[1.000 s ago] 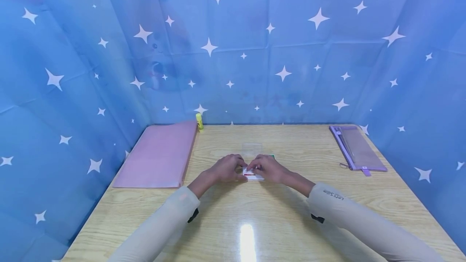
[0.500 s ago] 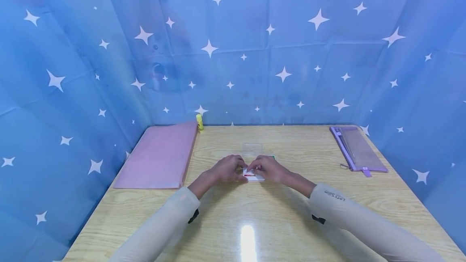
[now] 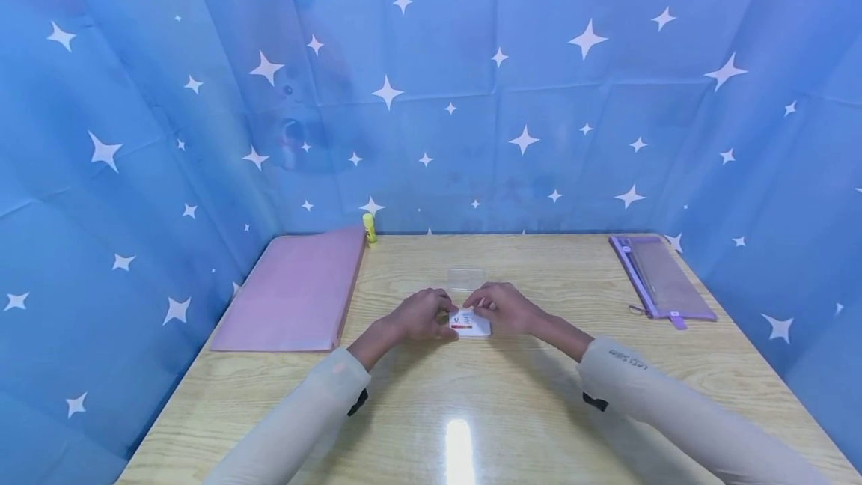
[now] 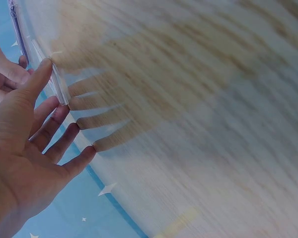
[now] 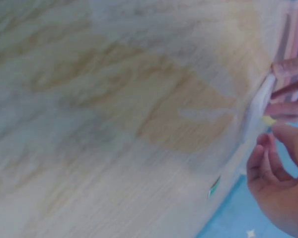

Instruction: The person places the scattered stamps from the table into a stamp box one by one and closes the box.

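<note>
A flat white printed card [image 3: 470, 322] with a red strip lies on the table, mid-front in the head view. My left hand [image 3: 424, 314] holds it at its left end, thumb on the near edge and fingers at the far edge. From the left wrist the card [image 4: 58, 84] shows almost edge-on. My right hand [image 3: 505, 308] is over its far right corner, fingers bent and loose. In the right wrist view that hand [image 5: 280, 173] has a gap between thumb and fingers, nothing seen in it, just beside the card [image 5: 258, 106].
Behind the hands is a clear plastic piece [image 3: 467, 279]. A small green-edged item [image 5: 214, 187] lies beyond the right hand. A pink folder [image 3: 289, 290] is at left, a yellow glue stick [image 3: 369, 228] at its back corner, a purple zip pouch [image 3: 663, 275] at right. A starry curtain [image 3: 431, 96] encloses the table.
My right hand has drawn back slightly to the right and away, its fingers off the card's print, so more of the card shows. My left hand stays on the card.
</note>
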The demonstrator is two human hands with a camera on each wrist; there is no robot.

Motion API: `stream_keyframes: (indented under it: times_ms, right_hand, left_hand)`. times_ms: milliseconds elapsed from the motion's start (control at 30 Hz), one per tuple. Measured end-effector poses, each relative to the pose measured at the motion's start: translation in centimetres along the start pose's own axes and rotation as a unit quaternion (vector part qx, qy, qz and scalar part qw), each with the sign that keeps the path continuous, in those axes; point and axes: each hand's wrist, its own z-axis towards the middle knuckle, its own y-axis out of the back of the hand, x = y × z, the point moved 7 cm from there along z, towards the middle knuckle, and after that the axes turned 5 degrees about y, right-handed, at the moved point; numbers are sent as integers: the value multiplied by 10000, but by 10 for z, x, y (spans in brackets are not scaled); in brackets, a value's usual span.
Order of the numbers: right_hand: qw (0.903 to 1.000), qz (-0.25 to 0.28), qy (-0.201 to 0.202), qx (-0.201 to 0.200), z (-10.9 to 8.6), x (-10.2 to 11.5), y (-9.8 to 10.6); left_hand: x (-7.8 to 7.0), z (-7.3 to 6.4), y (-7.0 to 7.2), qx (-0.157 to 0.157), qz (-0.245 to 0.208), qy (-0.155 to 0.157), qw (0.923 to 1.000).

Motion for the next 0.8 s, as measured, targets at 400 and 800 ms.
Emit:
stream_keyframes:
  times_ms: [400,800]
  right_hand:
    - [9998,0,-82,-204,-6,-12,24]
    - [9988,-275,-202,-364,-12,-33,37]
  left_hand:
    - [1,-1,0,7,-37,33,10000]
    - [1,0,-1,-16,-26,2,10000]
